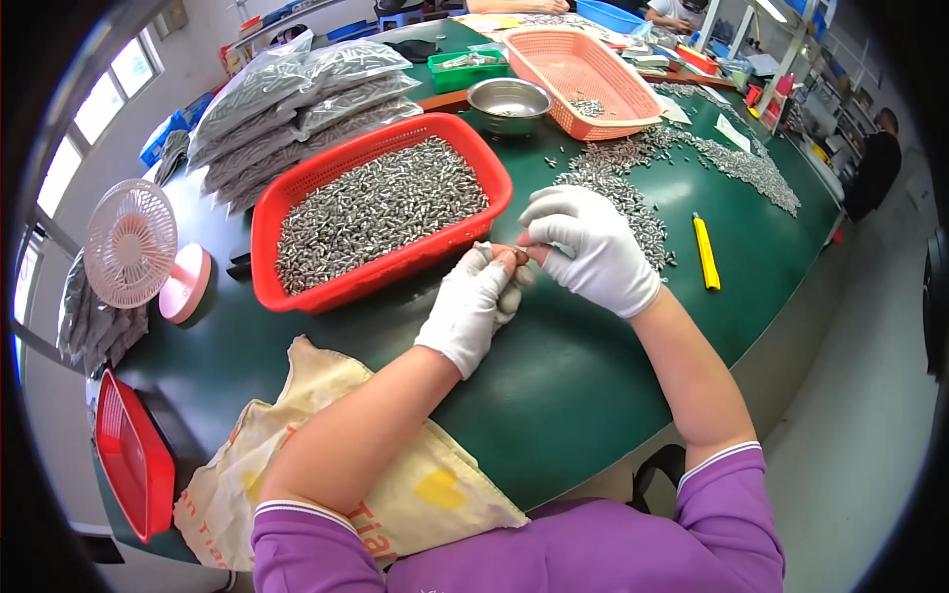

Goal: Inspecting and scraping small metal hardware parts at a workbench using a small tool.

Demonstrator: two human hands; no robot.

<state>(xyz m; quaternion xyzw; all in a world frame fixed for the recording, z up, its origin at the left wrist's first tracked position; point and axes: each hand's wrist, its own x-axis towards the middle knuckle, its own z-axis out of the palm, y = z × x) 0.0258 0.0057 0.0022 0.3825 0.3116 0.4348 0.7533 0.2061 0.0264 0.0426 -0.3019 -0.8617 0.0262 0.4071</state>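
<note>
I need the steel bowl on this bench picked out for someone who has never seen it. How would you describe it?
Start at the big red basket heaped with small metal parts on the green table. Just beyond its far right corner, beside the orange-pink basket, sits the steel bowl. It is the only round, shiny metal container there; its neighbours are rectangular plastic mesh baskets.

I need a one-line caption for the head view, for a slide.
Two white-gloved hands, left hand and right hand, pinch a small metal part beside a red basket of such parts.
</note>
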